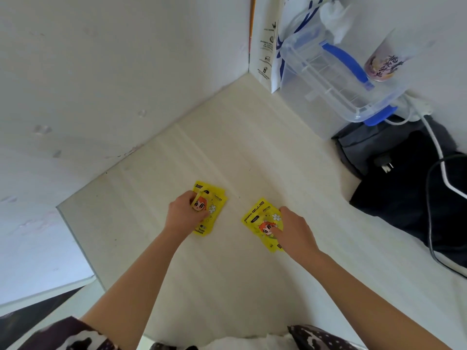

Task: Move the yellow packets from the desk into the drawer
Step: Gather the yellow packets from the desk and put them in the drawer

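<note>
Bright, even light, faint shadows, soft focus, perhaps overexposed whites; wide-angle bending at edges.

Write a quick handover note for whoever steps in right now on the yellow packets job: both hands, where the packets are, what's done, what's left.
Left hand: fingers curled on the left yellow packets, looks like a small overlapping stack, lying on the desk.
Right hand: resting on the right yellow packet, flat on the desk; grip not clear.
Done: nothing stowed that can be seen; all visible packets are on the desk.
Left: lift both lots and put them in the drawer, which is not in view.
Nearby: clear storage box and dark bag at far right, well apart from the packets.
</note>
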Demonstrator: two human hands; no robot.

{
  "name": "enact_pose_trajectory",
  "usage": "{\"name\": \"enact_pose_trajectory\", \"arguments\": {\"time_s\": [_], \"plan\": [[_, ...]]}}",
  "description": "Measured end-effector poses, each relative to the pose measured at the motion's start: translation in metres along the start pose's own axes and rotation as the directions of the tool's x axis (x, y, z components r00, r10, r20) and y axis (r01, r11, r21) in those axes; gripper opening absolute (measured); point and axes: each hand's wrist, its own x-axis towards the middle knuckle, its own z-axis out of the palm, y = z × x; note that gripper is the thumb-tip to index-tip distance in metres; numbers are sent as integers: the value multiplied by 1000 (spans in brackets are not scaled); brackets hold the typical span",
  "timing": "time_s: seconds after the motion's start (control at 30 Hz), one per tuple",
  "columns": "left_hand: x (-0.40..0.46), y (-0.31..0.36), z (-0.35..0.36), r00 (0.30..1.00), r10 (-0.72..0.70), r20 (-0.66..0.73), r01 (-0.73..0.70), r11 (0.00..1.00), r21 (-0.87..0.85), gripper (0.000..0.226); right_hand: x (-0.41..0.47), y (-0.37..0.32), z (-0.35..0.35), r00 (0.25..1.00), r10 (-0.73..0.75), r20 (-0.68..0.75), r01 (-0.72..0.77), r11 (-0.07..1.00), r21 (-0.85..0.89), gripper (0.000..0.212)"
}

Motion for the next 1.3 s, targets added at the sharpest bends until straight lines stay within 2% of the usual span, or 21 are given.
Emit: {"name": "enact_pose_trajectory", "arguments": {"time_s": [0.13,0.27,0.33,0.43,0.57,0.77,1.07,1.17,1.3], "plan": [[-31,-14,9,990,-137,29,140,946,-294,27,-12,11,-2,997,72,-3,-70,973,219,27],[-68,-25,22,964,-251,87,250,749,-613,27,-26,21,-1,994,113,-3,-101,898,428,29],[-87,-30,30,957,-260,127,272,661,-699,29,-34,29,1,991,131,2,-115,860,498,28],[-115,-36,41,955,-254,154,281,601,-748,29,-50,42,6,989,146,31,-133,770,624,27],[-147,-40,51,963,-212,166,263,603,-753,29,-75,55,12,985,160,59,-147,619,771,30],[-187,-54,56,979,-162,127,203,664,-720,27,-120,83,39,963,252,100,-210,460,863,34],[-260,-101,63,980,-65,191,179,713,-677,67,-217,114,106,949,308,66,-162,298,941,28],[-287,-116,69,971,-58,231,198,733,-651,67,-257,129,116,945,325,37,-124,252,960,22],[-323,-129,80,961,-29,276,195,777,-598,63,-318,152,132,919,395,12,-84,167,982,24]]}}
